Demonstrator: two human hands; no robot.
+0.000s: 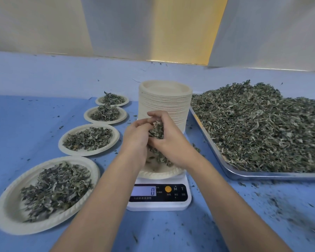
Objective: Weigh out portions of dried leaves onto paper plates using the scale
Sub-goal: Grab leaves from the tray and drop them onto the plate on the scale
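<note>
Leaves (155, 130) were bunched between the left hand (135, 139) and right hand (171, 142), whose curled fingers clasped the clump just above the paper plate (158, 174) on the scale (159, 195), near the table's (35, 115) front edge. Its display (144, 191) seemed to read 0. Four filled plates (88, 140) ran along the left side, and a heaped tray (262, 176) lay by the right edge.

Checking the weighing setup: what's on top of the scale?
A paper plate with some dried leaves. The left hand and right hand, holding more leaves, hide most of it.
</note>
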